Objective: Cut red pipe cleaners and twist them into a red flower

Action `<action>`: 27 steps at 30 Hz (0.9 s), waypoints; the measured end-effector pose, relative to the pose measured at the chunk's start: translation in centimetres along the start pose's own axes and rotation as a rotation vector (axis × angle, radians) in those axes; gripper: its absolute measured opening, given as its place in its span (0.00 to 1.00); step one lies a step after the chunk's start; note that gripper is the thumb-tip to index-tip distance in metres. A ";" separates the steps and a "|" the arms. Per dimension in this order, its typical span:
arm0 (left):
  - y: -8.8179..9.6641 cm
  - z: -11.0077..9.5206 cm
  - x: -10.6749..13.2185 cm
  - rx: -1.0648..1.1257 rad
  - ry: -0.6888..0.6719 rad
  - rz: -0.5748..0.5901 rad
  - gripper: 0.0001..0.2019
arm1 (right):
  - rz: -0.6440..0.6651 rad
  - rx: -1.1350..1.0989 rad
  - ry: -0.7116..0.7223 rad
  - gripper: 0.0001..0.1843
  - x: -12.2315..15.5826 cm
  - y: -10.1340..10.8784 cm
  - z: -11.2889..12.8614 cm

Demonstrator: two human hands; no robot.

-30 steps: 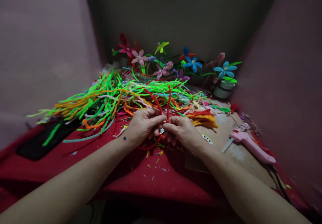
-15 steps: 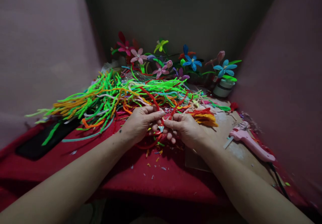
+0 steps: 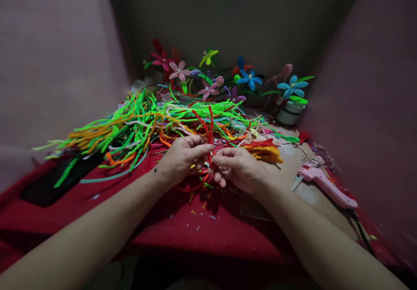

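Note:
My left hand and my right hand meet at the middle of the red cloth, fingers pinched together. Both grip a red pipe cleaner. Its two ends stick up side by side from between my fingertips, and a red loop curves out below my hands. Just behind my hands lies a big heap of green, orange and yellow pipe cleaners.
Finished pipe-cleaner flowers stand along the back wall, one in a small white pot. A pink glue gun lies on cardboard at the right, its cord running to the edge. Red and yellow cut pieces sit near my right hand.
The free ends of the red pipe cleaner swung from spread apart to upright and close together. Both hands stayed in the same spot, still pinching it.

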State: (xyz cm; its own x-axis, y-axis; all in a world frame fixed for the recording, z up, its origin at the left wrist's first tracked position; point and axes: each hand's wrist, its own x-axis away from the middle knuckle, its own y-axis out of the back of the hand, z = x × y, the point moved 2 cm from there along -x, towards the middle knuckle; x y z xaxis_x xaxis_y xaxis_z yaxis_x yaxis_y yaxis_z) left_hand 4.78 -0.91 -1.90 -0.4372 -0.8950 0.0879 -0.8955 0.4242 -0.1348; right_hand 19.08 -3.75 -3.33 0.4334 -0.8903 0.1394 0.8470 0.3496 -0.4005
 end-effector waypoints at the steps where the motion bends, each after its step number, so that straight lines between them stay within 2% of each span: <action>1: 0.0 0.0 0.0 0.018 -0.009 -0.014 0.10 | 0.029 -0.079 0.006 0.11 -0.1 0.1 0.0; 5: -0.1 -0.1 0.0 0.041 -0.033 -0.040 0.10 | 0.084 -0.314 -0.033 0.08 -0.2 0.2 -0.5; 9: -0.4 -0.2 0.1 0.047 -0.073 -0.069 0.08 | 0.058 -0.429 -0.052 0.08 -0.3 0.1 -0.9; 12: -0.4 0.0 0.0 0.068 -0.107 -0.080 0.09 | 0.007 -0.441 -0.051 0.07 -0.4 0.1 -1.1; 16: -0.5 0.2 -0.3 0.107 -0.175 -0.064 0.08 | -0.053 -0.439 0.043 0.09 -0.6 0.2 -1.1; 21: -0.8 0.0 -0.2 0.127 -0.198 -0.114 0.09 | -0.099 -0.408 0.091 0.11 -0.5 0.1 -1.0; 23: -0.8 -0.1 -0.1 0.126 -0.178 -0.090 0.09 | -0.121 -0.378 0.110 0.10 -0.4 0.1 -1.0; 27: -0.4 0.1 0.1 0.027 -0.042 -0.018 0.10 | -0.147 -0.325 0.144 0.09 -0.4 0.1 -0.9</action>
State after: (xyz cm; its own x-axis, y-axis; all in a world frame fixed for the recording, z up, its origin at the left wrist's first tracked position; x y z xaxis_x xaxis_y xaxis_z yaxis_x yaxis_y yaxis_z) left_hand 5.06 -1.15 -1.89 -0.4166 -0.9078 0.0489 -0.9003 0.4046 -0.1606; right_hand 18.74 -3.61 -4.24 0.2472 -0.9640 0.0978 0.7451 0.1247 -0.6552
